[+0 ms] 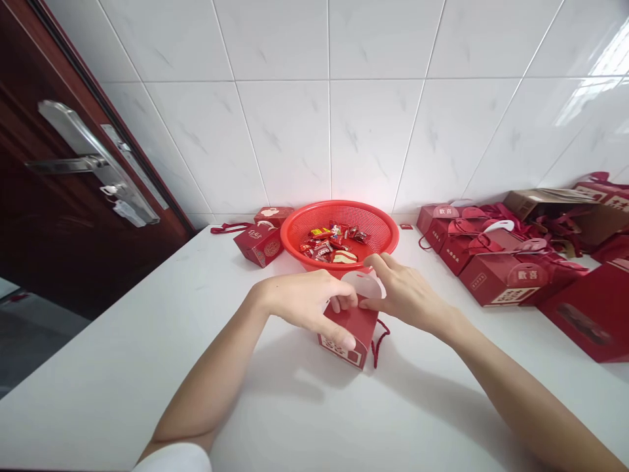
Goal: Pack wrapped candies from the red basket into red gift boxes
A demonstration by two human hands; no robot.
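A small red gift box (354, 322) with pale printing on its front stands on the white table in front of me. My left hand (314, 305) lies over its left side and top, fingers curled at the top panel and thumb pressed near the front edge. At the back, a rounded flap with a white inner face (364, 283) stands up. My right hand (405, 288) has this flap between its thumb and fingers. A dark red cord (377, 344) hangs down the box's right side. My hands partly cover the top of the box.
Behind the box, a red plastic basket (339, 210) holds several wrapped sweets (324, 249). Two red boxes (260, 244) stand left of it. Many red gift boxes (506, 275) and an open brown carton (528, 203) crowd the right. A tiled wall closes the back; a door (54, 216) is at left.
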